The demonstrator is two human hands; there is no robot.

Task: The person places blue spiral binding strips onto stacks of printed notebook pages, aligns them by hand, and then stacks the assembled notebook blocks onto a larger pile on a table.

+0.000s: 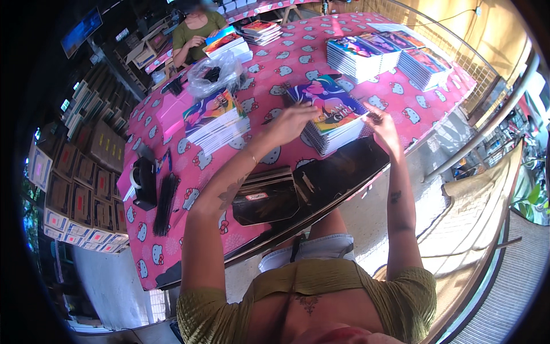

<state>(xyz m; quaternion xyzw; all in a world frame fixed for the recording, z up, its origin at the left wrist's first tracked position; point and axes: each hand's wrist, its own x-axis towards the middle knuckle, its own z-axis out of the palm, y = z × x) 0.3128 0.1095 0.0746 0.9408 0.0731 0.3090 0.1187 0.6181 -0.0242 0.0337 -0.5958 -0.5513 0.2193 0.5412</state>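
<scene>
Both forearms are reaching far across the pink table point(172, 252). At left, a tape dispenser point(144, 182) is sitting beside black combs point(166, 203). Left hand point(291, 121) is pressing flat, fingers spread, on the notebook stack point(332, 114); right hand point(382, 127) is pinching its right edge. Far left, a plastic bag point(215, 74) is holding dark items.

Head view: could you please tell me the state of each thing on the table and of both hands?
Left hand: open, resting on notebook stack.
Right hand: fingers at the stack's right edge.
Notebook stack: closed, piled flat.
Plastic bag: open, crumpled.
Tape dispenser: upright, untouched.
</scene>
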